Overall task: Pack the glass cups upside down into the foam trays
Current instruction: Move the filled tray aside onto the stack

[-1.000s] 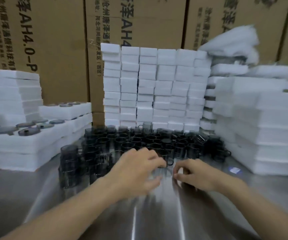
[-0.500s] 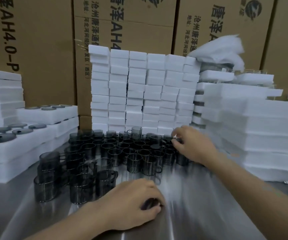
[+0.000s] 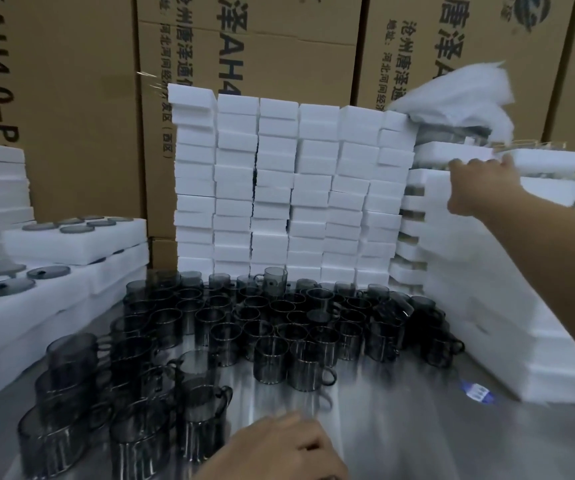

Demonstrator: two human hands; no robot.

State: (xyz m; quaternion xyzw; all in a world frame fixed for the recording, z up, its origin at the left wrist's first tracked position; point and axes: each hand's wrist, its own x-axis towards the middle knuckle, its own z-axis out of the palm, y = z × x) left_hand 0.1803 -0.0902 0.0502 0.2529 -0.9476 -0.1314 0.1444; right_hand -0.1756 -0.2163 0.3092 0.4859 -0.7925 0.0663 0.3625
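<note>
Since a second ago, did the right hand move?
Yes. The right hand went up and rightward from the glass cups in front of the foam block wall onto the foam tray stack.

right hand (image 3: pixel 483 190): cups (image 3: pixel 269 362) → foam tray stack (image 3: pixel 480 289) | left hand (image 3: pixel 279 448): drawn back

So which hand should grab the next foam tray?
Right, probably. The right hand touches the top of the foam tray stack on that side, while the left hand sits low on the table beside the glass cups.
</note>
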